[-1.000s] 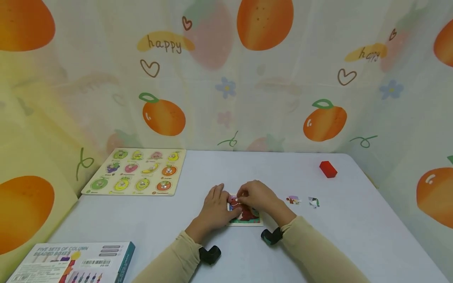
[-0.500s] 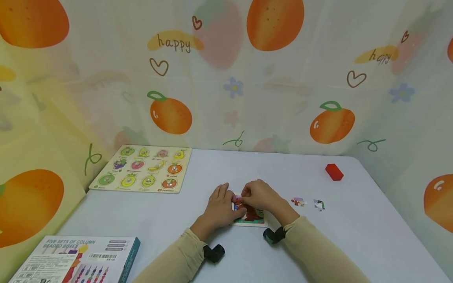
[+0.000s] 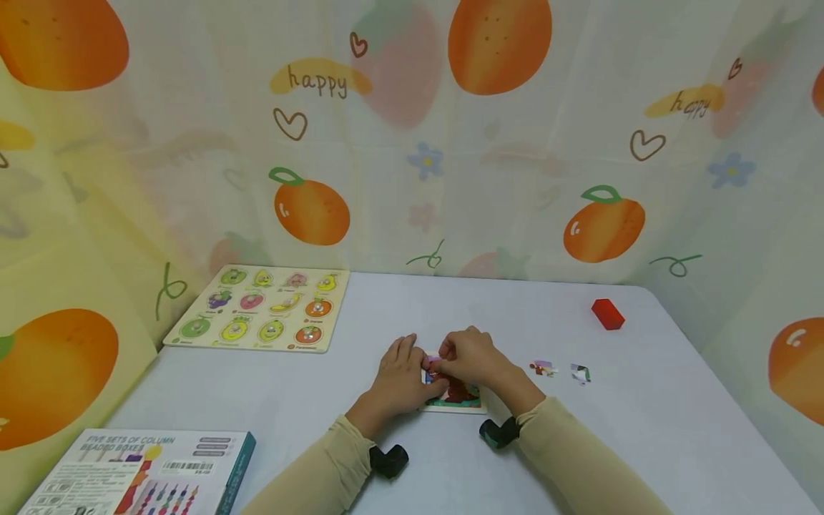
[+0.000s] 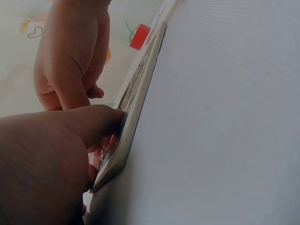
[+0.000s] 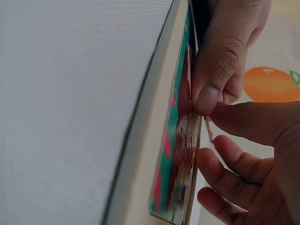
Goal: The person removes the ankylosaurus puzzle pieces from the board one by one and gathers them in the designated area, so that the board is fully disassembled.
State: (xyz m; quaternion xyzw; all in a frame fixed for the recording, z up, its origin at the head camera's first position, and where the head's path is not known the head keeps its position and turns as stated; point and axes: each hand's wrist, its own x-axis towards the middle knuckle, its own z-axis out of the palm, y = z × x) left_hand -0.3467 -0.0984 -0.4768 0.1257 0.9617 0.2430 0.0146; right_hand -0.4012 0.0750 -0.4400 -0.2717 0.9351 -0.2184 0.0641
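Note:
A small jigsaw puzzle board (image 3: 460, 393) with a reddish-brown figure and a green lower edge lies in front of me. My left hand (image 3: 399, 379) rests along its left side, fingers extended, the thumb (image 4: 101, 123) pressing on the picture. Over the upper part, my right hand (image 3: 473, 357) pinches a thin puzzle piece (image 5: 209, 129) between thumb and fingertips; only its edge shows in the right wrist view. The hands cover much of the picture. To the right lie two loose pieces, one purple and brown (image 3: 543, 368), the other white and green (image 3: 581, 373).
A fruit peg board (image 3: 257, 307) lies at the back left of the white table. At the front left is a flat box (image 3: 138, 472) printed with beads. A red block (image 3: 608, 314) sits at the back right. Fruit-printed cloth (image 3: 386, 179) hangs behind the table.
The head view has swung slightly left, so everything appears shifted right. Both hands keep nearly the same places on the puzzle, with only slight right-hand finger movement.

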